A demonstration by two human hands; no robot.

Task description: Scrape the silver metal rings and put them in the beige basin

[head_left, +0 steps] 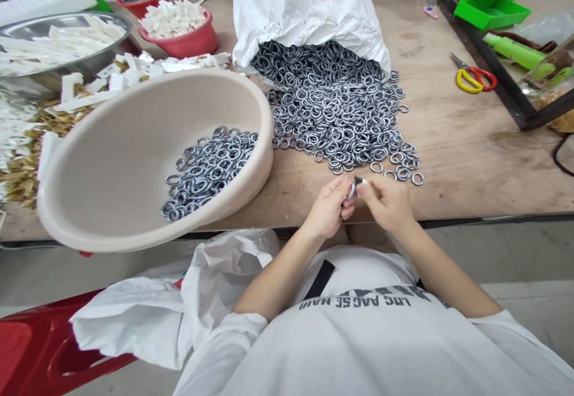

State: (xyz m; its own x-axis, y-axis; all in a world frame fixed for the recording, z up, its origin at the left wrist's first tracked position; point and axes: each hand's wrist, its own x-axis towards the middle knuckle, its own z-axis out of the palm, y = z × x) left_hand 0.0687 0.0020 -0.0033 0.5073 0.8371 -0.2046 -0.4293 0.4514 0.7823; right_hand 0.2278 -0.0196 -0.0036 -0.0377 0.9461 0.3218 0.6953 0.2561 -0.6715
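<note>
My left hand is closed on a grey ring, in front of my body at the table's front edge. Close beside it, my right hand pinches a small dark piece whose kind I cannot make out, right at the ring. Just beyond both hands lies a heap of similar grey rings, spilling from a white sack. To the left, a large beige basin leans toward me with more grey rings gathered on its right side.
Scissors with red and yellow handles lie to the right, near a dark frame and green trays. A metal bowl of white strips and a red bowl of white pieces stand back left. A red stool is below.
</note>
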